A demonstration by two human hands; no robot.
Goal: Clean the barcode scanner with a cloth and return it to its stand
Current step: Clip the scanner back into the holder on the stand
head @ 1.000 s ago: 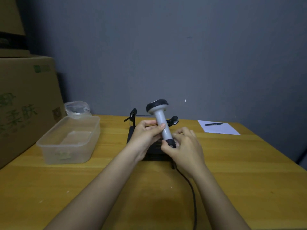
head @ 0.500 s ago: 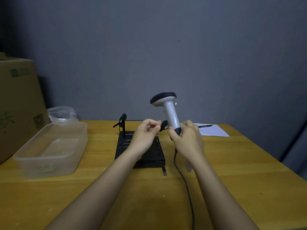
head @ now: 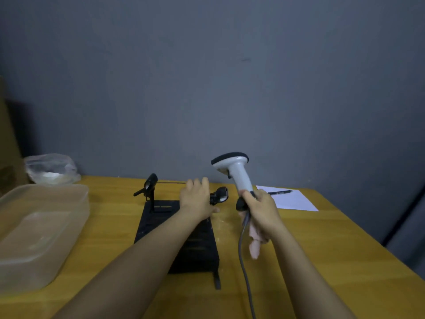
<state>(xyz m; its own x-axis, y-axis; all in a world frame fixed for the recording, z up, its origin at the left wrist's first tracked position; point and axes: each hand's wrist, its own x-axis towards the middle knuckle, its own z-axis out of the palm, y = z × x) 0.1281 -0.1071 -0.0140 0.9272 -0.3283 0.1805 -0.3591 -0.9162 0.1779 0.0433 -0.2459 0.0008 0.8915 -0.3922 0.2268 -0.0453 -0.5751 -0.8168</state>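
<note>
My right hand (head: pixel 261 209) grips the lower handle of the white barcode scanner (head: pixel 238 174), which stands upright with its black-topped head up and pointing left. A pale pink cloth (head: pixel 254 241) hangs from the same hand, beside the scanner's grey cable (head: pixel 242 261). The black stand (head: pixel 158 218) sits on the table to the scanner's left. My left hand (head: pixel 197 200) lies palm down over the stand's top bar, fingers extended, just left of the stand's black holder clip (head: pixel 220 195). The scanner is off the stand.
A clear plastic tub (head: pixel 46 217) stands at the left, with a crumpled plastic bag (head: pixel 51 169) behind it and a cardboard box (head: pixel 5 143) at the edge. A sheet of paper (head: pixel 292 201) with a pen (head: pixel 279 192) lies at the back right. The wooden table (head: pixel 345 249) ends at the right.
My left hand has let go of the scanner and gone down onto the stand. My right hand has carried the scanner right and up, and the cloth now hangs below it.
</note>
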